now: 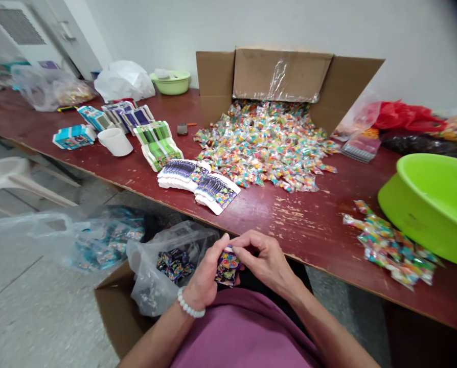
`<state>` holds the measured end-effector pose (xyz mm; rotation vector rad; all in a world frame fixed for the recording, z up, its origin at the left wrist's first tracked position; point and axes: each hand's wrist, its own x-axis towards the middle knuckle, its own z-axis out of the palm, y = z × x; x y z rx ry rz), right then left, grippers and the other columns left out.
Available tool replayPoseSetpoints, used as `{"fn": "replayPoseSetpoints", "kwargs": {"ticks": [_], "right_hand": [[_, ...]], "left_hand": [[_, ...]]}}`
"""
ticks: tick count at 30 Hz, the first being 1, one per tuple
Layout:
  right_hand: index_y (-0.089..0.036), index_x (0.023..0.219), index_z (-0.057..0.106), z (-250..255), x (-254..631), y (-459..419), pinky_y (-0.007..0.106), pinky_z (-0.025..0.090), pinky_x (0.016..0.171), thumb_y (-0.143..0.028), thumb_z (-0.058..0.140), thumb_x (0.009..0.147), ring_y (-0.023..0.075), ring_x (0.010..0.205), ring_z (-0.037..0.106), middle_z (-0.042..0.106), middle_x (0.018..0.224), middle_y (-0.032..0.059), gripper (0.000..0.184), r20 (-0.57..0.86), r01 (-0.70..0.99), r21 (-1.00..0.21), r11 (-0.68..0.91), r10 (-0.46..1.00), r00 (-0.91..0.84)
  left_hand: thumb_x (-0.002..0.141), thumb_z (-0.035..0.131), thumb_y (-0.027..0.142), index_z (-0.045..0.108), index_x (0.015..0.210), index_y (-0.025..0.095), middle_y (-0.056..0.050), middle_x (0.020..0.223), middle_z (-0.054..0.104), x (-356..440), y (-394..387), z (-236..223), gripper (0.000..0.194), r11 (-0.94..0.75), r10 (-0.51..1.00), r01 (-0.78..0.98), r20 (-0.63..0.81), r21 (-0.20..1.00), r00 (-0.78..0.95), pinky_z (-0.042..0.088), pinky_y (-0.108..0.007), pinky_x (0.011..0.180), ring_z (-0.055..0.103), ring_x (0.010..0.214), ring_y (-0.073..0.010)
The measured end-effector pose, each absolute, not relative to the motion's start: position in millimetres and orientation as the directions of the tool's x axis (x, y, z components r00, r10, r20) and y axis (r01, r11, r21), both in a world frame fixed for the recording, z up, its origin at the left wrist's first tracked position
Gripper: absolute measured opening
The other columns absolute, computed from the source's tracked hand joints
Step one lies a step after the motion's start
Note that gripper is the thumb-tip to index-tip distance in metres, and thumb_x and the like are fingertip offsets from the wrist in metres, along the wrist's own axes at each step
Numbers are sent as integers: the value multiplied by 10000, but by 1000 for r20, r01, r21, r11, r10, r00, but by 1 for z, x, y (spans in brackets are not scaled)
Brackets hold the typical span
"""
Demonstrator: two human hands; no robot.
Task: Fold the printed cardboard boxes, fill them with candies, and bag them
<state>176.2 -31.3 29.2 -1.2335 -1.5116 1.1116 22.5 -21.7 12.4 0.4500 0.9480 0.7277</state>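
Both my hands meet in my lap, below the table's front edge. My left hand (205, 278) grips a small dark, colourfully printed box (227, 268) from the left, a white bead bracelet on its wrist. My right hand (265, 258) curls over the box's top, fingers pinched at its upper flap. A stack of flat dark-purple printed cartons (198, 183) lies on the table just ahead. Behind it spreads a large heap of small colourful wrapped packets (267, 145).
An open cardboard box (290, 76) stands behind the heap on the red table (290, 220). A green basin (431, 204) and loose packets (395, 248) are at right. A plastic bag of finished dark boxes (170, 263) sits in a carton at my left knee. Green and blue cartons (157, 143) and a white cup (115, 141) lie at left.
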Motion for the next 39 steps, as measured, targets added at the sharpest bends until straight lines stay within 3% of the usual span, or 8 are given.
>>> {"fn": "replayPoseSetpoints", "kwargs": {"ticks": [4,7,11,16,22,27,32,39], "right_hand": [[-216,1043,688,23,170,-43,368,510,892,-254,672,899,218,1002,637,681,1064,81,150,303,304,-885,354,931,-204],[-204,1075,639,13,165,-37,376,503,892,-295,774,807,237,1024,610,644,1101,94,314,321,375,-839,393,916,-242],[-199,995,642,3,174,13,298,518,738,-347,681,875,183,811,635,664,942,42,195,170,528,-821,217,976,-136],[-172,1115,626,-4,189,96,367,485,861,-331,631,894,240,959,632,635,1116,107,272,122,706,-708,5,986,116],[-185,1074,619,-13,175,124,454,477,828,-520,773,739,354,1036,611,552,1202,151,498,47,773,-620,-137,976,210],[-207,985,580,-23,177,126,417,482,787,-490,809,651,311,958,622,620,1055,84,494,44,680,-701,-217,938,345],[-201,941,578,-31,196,123,310,494,684,-392,586,845,198,759,636,666,831,21,214,76,583,-804,-116,953,294],[-177,1070,621,-30,192,108,406,467,845,-409,741,751,277,967,596,651,1064,105,412,177,658,-753,13,967,183]], "left_hand": [[818,658,393,646,850,153,25,654,627,25,-17,12,243,720,691,-470,-585,510,424,480,-222,430,580,474,-110],[785,689,371,658,879,156,15,742,665,22,-15,1,236,635,766,-503,-559,586,316,516,-206,555,637,610,-110],[871,506,569,688,1048,192,-52,902,726,-11,-5,-30,455,403,914,-21,-402,915,51,556,-302,663,697,779,-196],[840,546,550,691,1117,187,-141,1254,661,-71,12,-64,480,293,954,393,-236,872,-186,373,-502,1088,551,1245,-329],[905,497,496,638,1218,225,-99,1217,678,-65,19,-52,438,82,992,560,-13,825,-125,453,-454,1008,617,1125,-270],[932,493,402,628,1201,219,-81,1169,681,-41,29,-34,352,-70,991,561,124,825,-59,462,-405,981,627,1075,-235],[932,515,374,611,1228,227,-74,1152,671,-41,34,-32,344,-90,984,540,158,837,-80,488,-361,916,626,1022,-220],[865,616,308,657,1131,178,-101,1132,645,-15,62,-35,299,-240,965,519,259,821,37,506,-332,880,633,987,-216]]}}
